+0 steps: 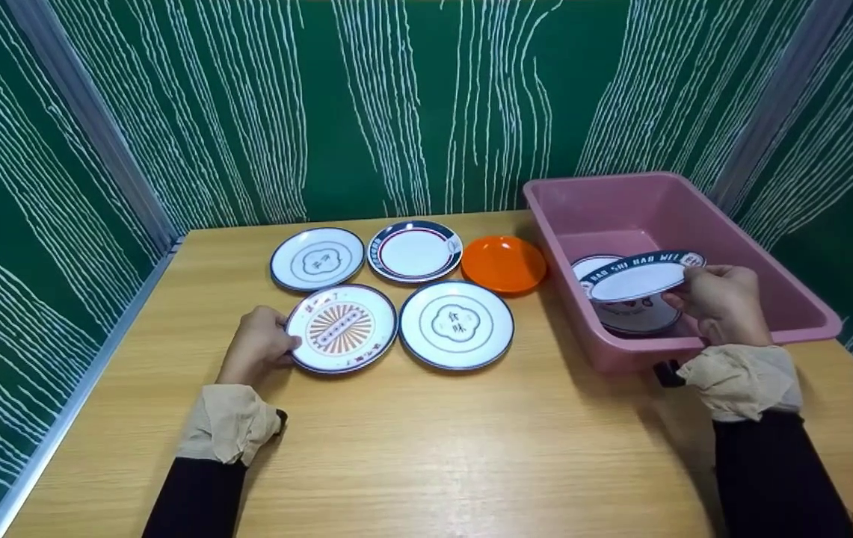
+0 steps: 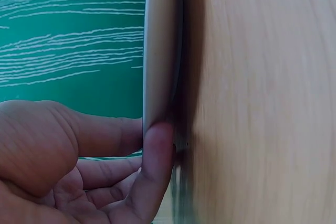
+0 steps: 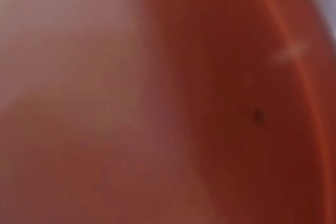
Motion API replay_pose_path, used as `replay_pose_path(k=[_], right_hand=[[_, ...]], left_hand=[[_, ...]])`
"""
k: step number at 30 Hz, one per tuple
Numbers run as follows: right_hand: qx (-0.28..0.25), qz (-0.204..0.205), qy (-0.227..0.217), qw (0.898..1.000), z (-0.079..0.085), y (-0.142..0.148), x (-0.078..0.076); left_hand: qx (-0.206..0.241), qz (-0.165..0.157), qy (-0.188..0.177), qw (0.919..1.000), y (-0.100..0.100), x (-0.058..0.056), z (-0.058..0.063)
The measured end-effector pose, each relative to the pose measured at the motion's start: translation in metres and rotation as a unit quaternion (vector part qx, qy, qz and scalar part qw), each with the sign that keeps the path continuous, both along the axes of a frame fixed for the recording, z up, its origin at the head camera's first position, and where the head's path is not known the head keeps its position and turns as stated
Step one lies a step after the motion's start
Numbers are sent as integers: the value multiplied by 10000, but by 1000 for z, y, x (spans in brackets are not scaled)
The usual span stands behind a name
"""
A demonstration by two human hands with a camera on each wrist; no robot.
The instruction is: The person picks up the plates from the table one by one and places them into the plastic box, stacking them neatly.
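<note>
My left hand (image 1: 258, 345) pinches the left edge of a white plate with an orange sunburst print (image 1: 342, 329). In the left wrist view the thumb lies on one face of that plate (image 2: 160, 45) and a fingertip on the other, close to the tabletop. Over the pink basin (image 1: 807, 317), my right hand (image 1: 731, 299) grips a white plate with a green lettered rim (image 1: 637, 279), held tilted. Beneath it, partly covered, another white plate (image 1: 643, 317) lies in the basin. Only a blurred reddish surface fills the right wrist view; the right hand is not visible there.
Left of the basin, an orange plate (image 1: 504, 265) and a green-rimmed plate (image 1: 415, 252) lie on the wooden table (image 1: 426, 448). Two blue-edged white plates (image 1: 457, 326) lie among them. Green walls with white lines (image 1: 426, 112) surround the table.
</note>
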State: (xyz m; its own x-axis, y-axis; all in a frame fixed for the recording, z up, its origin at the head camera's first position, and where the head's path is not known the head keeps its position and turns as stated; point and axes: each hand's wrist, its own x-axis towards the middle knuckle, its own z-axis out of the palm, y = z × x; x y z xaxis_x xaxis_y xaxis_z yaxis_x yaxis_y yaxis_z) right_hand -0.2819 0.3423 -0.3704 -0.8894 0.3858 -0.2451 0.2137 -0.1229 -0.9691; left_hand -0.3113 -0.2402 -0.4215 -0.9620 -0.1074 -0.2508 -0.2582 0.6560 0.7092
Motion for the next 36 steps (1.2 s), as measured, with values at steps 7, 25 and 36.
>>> replay_pose_path(k=[7, 25, 36], right_hand=[[897, 383, -341, 9946, -2, 1, -4], [949, 900, -1269, 9832, -2, 19, -10], [1425, 1002, -1268, 9765, -4, 19, -9]], left_hand=[[-159, -29, 0, 9999, 0, 1, 1], [-196, -100, 127, 9997, 1, 2, 0], [-315, -48, 67, 9995, 2, 0, 2]])
